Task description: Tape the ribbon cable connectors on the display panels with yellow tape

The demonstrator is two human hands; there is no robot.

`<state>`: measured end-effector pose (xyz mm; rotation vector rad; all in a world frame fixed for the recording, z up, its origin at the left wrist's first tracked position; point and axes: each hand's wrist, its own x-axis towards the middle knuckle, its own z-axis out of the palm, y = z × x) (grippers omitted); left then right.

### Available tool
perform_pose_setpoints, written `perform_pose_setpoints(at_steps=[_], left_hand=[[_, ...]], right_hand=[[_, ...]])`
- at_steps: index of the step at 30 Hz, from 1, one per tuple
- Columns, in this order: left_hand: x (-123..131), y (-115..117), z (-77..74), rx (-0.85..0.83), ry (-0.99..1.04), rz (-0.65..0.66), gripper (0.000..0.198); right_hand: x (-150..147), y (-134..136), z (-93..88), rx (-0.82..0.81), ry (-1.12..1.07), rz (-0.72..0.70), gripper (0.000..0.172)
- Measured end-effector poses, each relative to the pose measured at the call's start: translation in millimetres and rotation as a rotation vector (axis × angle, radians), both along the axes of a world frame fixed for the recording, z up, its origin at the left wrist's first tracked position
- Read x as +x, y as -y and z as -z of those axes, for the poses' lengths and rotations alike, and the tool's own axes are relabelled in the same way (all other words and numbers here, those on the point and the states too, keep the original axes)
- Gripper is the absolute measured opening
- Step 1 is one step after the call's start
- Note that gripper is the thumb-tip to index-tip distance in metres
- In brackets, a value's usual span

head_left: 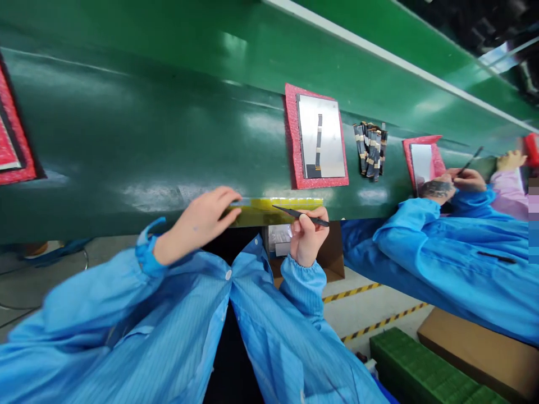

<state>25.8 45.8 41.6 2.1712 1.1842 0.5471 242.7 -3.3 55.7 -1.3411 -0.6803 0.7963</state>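
My left hand (200, 224) lies over the left end of a yellow polyimide film strip (273, 211), with its fingers gripping the strip at the edge of the green bench (126, 118). My right hand (309, 235) holds black pointed tweezers (301, 214), whose tips reach over the film. A grey strip end (246, 202) shows beside my left fingertips. What lies under the film is hidden.
A red foam pad (295, 163) carries a metal-backed panel (320, 136) with a dark flex cable. Several flex cables (370, 150) lie to its right. A co-worker's blue-sleeved arm (421, 235) and tweezers (470, 161) work at the right, beside another red pad (425, 154).
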Motion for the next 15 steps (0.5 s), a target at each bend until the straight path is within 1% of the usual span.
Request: perform_pose_setpoints(at_steps=[1, 3, 4, 6, 8, 10, 11, 13, 15], left_hand=[[5, -19, -5.7, -0.096, 0.033, -0.008, 0.033], [27, -56, -13.5, -0.358, 0.106, 0.000, 0.028], [43, -73, -15.1, -0.485, 0.146, 0.003, 0.026], [82, -100, -14.4, -0.620, 0.176, -0.008, 0.021], [122, -116, -10.2, -0.632, 0.155, -0.041, 0.017], [155, -125, -4.8, -0.556, 0.127, -0.103, 0.018], [168, -128, -2.1, -0.512, 0.117, -0.140, 0.016], [184, -132, 3.1, -0.443, 0.118, -0.210, 0.013], [191, -136, 7.9, -0.384, 0.146, -0.254, 0.016]], right_hand=[[3, 3, -3.2, 0.013, -0.012, 0.024, 0.029], [9, 8, -7.6, 0.035, -0.013, 0.067, 0.028], [12, 11, -8.9, 0.044, -0.002, 0.087, 0.027], [19, 17, -10.4, 0.051, 0.023, 0.122, 0.027], [26, 23, -11.4, 0.058, 0.033, 0.157, 0.026], [35, 31, -12.8, 0.068, 0.034, 0.191, 0.026], [38, 35, -13.7, 0.073, 0.036, 0.207, 0.026], [45, 42, -15.6, 0.079, 0.041, 0.234, 0.025], [50, 48, -17.2, 0.083, 0.046, 0.265, 0.025]])
